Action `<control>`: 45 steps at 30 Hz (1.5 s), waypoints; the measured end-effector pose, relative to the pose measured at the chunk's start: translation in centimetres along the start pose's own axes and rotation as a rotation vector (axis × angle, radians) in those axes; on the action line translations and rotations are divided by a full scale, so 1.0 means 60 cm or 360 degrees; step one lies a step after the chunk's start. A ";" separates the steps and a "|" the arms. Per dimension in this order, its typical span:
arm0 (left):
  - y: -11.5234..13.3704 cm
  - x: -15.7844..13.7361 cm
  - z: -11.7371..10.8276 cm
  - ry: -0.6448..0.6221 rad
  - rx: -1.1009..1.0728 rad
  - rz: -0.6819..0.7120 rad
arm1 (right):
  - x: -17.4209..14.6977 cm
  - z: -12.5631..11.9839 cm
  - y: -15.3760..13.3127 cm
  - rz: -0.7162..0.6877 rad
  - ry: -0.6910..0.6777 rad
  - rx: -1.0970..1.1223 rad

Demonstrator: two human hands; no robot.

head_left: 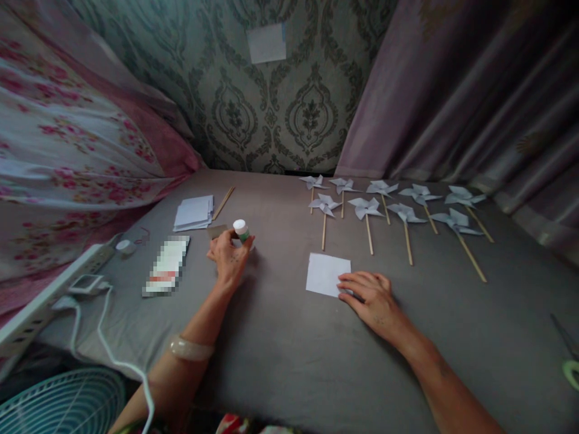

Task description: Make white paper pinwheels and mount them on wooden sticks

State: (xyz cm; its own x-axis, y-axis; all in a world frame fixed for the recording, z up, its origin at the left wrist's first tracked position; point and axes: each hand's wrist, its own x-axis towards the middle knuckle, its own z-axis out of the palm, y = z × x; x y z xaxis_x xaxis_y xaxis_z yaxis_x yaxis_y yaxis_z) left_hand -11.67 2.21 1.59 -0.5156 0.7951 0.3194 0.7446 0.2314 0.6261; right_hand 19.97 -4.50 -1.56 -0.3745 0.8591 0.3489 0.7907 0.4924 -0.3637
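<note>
My left hand (230, 256) is closed around a small glue bottle (241, 230) with a white cap and green label, held upright over the left half of the bed-like surface. Partly behind those fingers lies a small brownish flat piece (217, 231). On the right, my right hand (373, 298) has its fingertips and thumb close together at the right edge of a white paper square (325, 274), which lies flat. Beyond it stand out several white paper pinwheels (366, 208) on wooden sticks, laid in two rows.
A stack of white paper (194, 212) and thin wooden sticks (224, 203) lie at the back left. Nearer are a blurred packet (166, 266), a round white lid (125, 246), a power strip (58, 292) with white cables and a fan (63, 402). Green-handled scissors (570, 371) lie far right.
</note>
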 end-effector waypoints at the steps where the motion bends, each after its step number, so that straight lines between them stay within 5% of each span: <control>1: 0.000 0.000 0.000 -0.0004 -0.0001 -0.0006 | 0.001 -0.001 0.001 -0.0015 -0.0004 -0.0001; 17: 0.004 -0.020 -0.021 0.0039 0.0021 -0.0045 | 0.020 -0.011 0.008 -0.0213 -0.0220 0.0133; 21: 0.012 -0.049 -0.037 0.0087 -0.0014 0.0175 | 0.026 -0.010 0.002 -0.0238 -0.0253 0.0156; 25: 0.028 -0.085 -0.044 -0.0307 -0.0140 0.0661 | 0.038 -0.003 -0.009 -0.0264 -0.0253 0.0142; 29: 0.036 -0.104 -0.036 -0.0619 -0.0110 0.0898 | 0.057 0.010 -0.025 -0.0269 -0.0257 0.0121; 39: 0.011 -0.108 -0.017 -0.0741 -0.0077 0.0938 | 0.109 0.045 -0.050 -0.0334 -0.0195 -0.0079; 45: -0.003 -0.108 -0.015 -0.0853 -0.0030 0.0973 | 0.118 0.031 -0.079 -0.0177 -0.0268 -0.0206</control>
State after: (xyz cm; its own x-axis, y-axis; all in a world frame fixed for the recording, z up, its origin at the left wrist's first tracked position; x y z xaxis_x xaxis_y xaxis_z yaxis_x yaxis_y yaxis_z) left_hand -8.84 -3.52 0.06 0.2565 0.9392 0.2281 0.8191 -0.3365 0.4646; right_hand 12.67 -0.48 1.03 -0.5297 0.8170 0.2279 0.7914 0.5727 -0.2138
